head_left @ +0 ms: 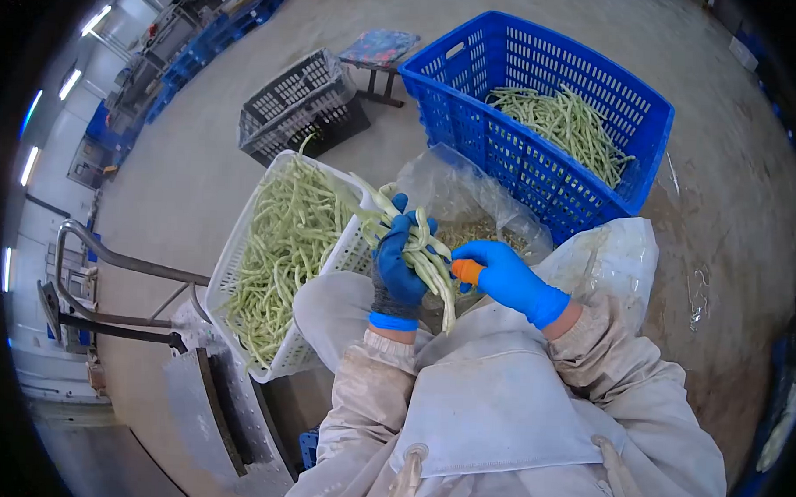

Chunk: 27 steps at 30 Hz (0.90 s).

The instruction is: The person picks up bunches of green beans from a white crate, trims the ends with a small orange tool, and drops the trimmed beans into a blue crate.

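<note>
My left hand (pixel 403 259), in a blue glove, is closed around a bunch of pale green beans (pixel 430 271) held in front of my lap. Their lower ends hang below the fingers. My right hand (pixel 509 279), also blue-gloved, grips a small tool with an orange handle (pixel 467 270); its working end cannot be made out. The tool is close beside the beans in my left hand. To the left stands a white crate (pixel 225 308) heaped with green beans (pixel 284 244). Beyond my right hand, a blue crate (pixel 528 157) holds more beans (pixel 567 127).
A clear plastic bag (pixel 449 176) with small green scraps (pixel 482 234) lies between the crates. Behind are a grey crate (pixel 302 114) and a low stool (pixel 380 48). A metal cart handle (pixel 126 261) juts in at left. Blue pallets (pixel 217 41) line the far wall.
</note>
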### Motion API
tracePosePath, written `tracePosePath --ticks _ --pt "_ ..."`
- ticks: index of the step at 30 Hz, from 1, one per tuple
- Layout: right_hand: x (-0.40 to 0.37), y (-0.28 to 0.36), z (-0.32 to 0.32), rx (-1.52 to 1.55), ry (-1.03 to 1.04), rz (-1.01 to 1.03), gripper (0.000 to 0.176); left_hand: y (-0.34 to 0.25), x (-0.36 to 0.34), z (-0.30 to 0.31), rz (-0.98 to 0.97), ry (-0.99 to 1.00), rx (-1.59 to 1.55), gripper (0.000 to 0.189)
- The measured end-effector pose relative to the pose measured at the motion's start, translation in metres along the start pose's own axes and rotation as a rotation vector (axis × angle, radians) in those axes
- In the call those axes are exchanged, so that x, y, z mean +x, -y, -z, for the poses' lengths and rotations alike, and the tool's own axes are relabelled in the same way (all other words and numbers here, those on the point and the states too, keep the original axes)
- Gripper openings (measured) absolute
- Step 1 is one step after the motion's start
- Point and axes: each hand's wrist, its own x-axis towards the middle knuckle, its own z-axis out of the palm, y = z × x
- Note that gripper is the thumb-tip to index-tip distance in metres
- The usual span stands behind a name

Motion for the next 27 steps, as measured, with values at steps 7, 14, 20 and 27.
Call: tracePosePath --ticks 7,14,20,27 --pt "0.012 -0.023 -0.004 0.103 -0.09 -0.02 0.018 0.009 -0.003 -0.002 -0.044 -0.003 0.02 0.045" --pt "0.033 -0.144 0.03 -0.115 -0.143 -0.21 0.018 0.021 -0.013 -0.004 -0.412 0.077 0.609 0.049" --pt "0.013 -0.113 0.053 -0.376 -0.309 0.163 0.034 -0.037 0.004 -0.022 -0.359 0.023 0.046 0.046" --pt "0.01 0.008 0.025 -0.567 -0.17 0.534 0.036 -0.03 0.003 -0.018 -0.222 -0.03 -0.077 0.045"
